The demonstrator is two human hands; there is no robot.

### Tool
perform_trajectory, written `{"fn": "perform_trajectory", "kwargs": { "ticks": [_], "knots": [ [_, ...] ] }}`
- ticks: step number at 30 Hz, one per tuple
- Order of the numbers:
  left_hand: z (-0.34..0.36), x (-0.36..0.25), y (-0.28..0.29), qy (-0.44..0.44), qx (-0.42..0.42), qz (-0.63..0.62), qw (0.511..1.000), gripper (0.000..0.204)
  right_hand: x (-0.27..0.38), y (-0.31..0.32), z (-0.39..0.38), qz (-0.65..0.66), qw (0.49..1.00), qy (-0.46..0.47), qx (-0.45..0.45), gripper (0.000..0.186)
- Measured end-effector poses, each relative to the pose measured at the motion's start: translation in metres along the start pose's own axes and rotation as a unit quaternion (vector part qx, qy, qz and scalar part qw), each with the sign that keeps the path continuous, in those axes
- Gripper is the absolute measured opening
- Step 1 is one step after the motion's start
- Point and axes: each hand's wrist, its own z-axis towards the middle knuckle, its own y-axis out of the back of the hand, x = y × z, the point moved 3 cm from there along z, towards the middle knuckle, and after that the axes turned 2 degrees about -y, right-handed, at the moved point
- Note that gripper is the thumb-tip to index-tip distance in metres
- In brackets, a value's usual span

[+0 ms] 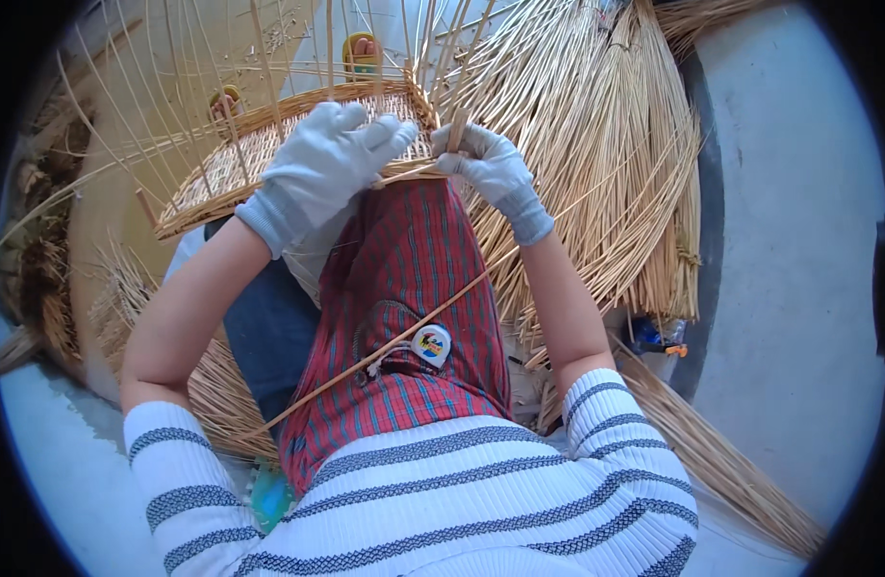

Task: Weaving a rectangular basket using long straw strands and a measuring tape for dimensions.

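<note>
Basket [269, 144], half-woven from pale stiff cane, rests on the person's lap. Left hand [317, 168], in a grey knit glove, lies spread and flat on its rim. Right hand [491, 168], also gloved, pinches an upright cane [459, 120] beside bundled smooth straw-coloured rods [606, 144].

We see upright stakes [269, 67] fencing the woven basket [269, 144] rim, leaving narrow gaps. The reed bundle [606, 144] crowds the right. A long cane [394, 337] crosses the lap. Bare floor [798, 240] far right looks open, probably.
</note>
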Motion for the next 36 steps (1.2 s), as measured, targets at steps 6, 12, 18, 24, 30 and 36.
{"fn": "perform_trajectory", "kwargs": {
  "ticks": [6, 12, 18, 24, 30, 36],
  "knots": [
    [-0.029, 0.006, -0.013, 0.088, -0.066, -0.072, 0.991, 0.059, -0.017, -0.004, 0.004, -0.001, 0.999, 0.024, -0.039, 0.04],
    [-0.015, 0.003, -0.023, 0.161, -0.118, -0.112, 0.973, 0.023, -0.025, -0.006, 0.006, 0.027, 0.997, 0.021, -0.076, 0.036],
    [0.018, 0.003, -0.025, 0.213, -0.066, -0.075, 0.972, 0.017, -0.023, -0.017, 0.006, 0.036, 0.991, 0.006, -0.131, 0.03],
    [-0.004, -0.032, -0.038, 0.157, -0.197, -0.191, 0.949, 0.048, -0.017, -0.019, 0.003, -0.024, 0.991, -0.001, -0.134, 0.034],
    [-0.025, -0.044, -0.057, 0.174, -0.135, -0.19, 0.957, 0.062, -0.022, -0.021, 0.002, -0.067, 0.988, 0.033, -0.139, 0.035],
    [-0.014, -0.035, -0.051, 0.301, -0.097, -0.365, 0.876, 0.08, -0.015, -0.006, 0.0, 0.041, 0.994, 0.066, -0.071, 0.052]
  ]
}}
